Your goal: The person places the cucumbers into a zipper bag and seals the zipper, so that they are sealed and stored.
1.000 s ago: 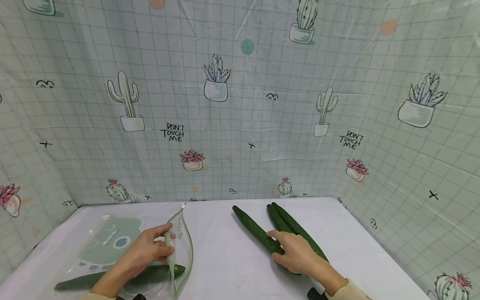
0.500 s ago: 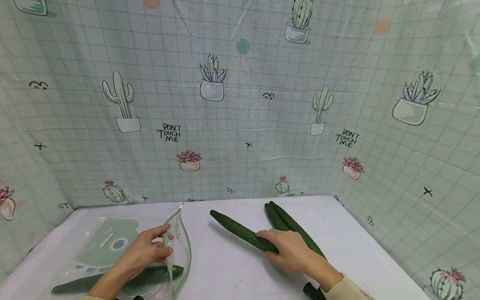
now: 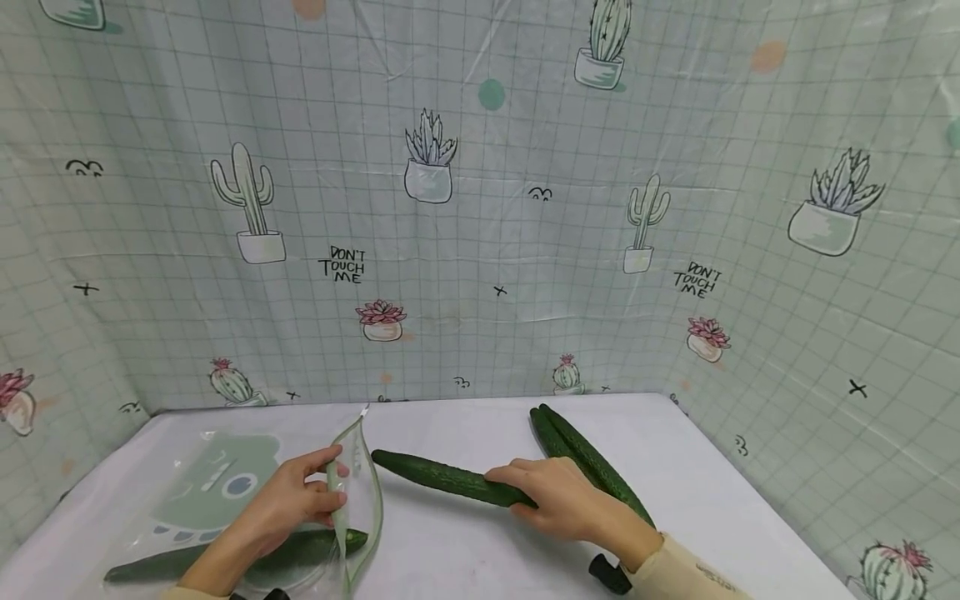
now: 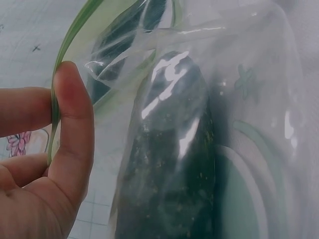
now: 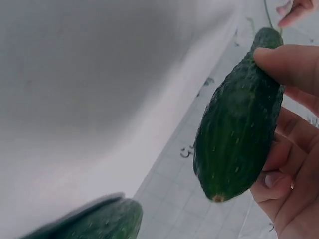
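Observation:
My left hand [image 3: 288, 508] pinches the green-edged rim of a clear zip bag [image 3: 217, 483] with a pale green cartoon print, and its mouth gapes toward the right. Inside lies one cucumber [image 4: 169, 149], its end near the opening. My right hand [image 3: 558, 500] grips a second cucumber [image 3: 442, 477] near its right end, thumb on one side and fingers round the other in the right wrist view. The far tip of that cucumber points left, right at the bag's mouth in the head view. My right forearm partly covers two more cucumbers [image 3: 592, 454].
The two cucumbers lie side by side at the right of the white-covered table [image 3: 465, 425]. Behind and on both sides hangs a grid-patterned curtain [image 3: 495, 208] with cactus prints. A black wrist strap part [image 3: 609, 573] shows below my right wrist.
My right hand has drawn one cucumber away from the other two and moved left, swinging its tip round to the bag's mouth. The left hand keeps its hold on the rim.

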A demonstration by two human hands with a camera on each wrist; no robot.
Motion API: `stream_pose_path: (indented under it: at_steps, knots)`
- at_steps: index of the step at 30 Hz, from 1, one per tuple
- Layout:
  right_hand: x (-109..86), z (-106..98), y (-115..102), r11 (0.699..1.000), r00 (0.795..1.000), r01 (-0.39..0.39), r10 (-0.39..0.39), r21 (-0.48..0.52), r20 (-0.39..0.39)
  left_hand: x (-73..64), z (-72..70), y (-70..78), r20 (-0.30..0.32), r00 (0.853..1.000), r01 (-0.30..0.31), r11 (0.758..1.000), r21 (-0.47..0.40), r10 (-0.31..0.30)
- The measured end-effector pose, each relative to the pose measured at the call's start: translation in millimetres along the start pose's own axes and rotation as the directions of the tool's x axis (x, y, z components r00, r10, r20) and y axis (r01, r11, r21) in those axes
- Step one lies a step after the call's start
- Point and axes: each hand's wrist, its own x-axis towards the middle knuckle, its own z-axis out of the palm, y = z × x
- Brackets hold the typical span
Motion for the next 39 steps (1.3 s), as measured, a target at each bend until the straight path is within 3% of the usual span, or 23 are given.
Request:
stream_pose_path:
  at_steps: [4, 13, 24, 31, 39]
  knots:
    - [5.6, 2, -3, 1.000, 1.000, 0.000, 0.000, -0.008, 0.012, 0.4, 0.3, 0.4, -0.014, 1.000, 0.010, 1.000, 0.003, -0.009]
    - [4.6, 2, -5, 1.000, 0.999, -0.015, 0.016, 0.021, -0.049, 0.3, 2.9, -0.6, -0.022, 1.000, 0.015, 1.000, 0.004, -0.015]
    - [6.5, 5, -12, 0.993, 0.993, 0.112, -0.113, -0.040, -0.020, -0.7, 5.0, 2.6, -0.037, 0.999, -0.031, 0.999, -0.015, 0.030]
    - [22.5, 10, -21, 0.980, 0.982, 0.191, -0.191, -0.061, 0.015, -0.9, 4.7, -0.5, -0.015, 0.999, -0.037, 0.999, -0.023, 0.037]
    - [55.1, 22, -28, 0.979, 0.978, 0.203, -0.203, 0.000, 0.045, -0.7, 7.3, 2.5, -0.046, 0.999, -0.027, 0.999, -0.019, 0.027]
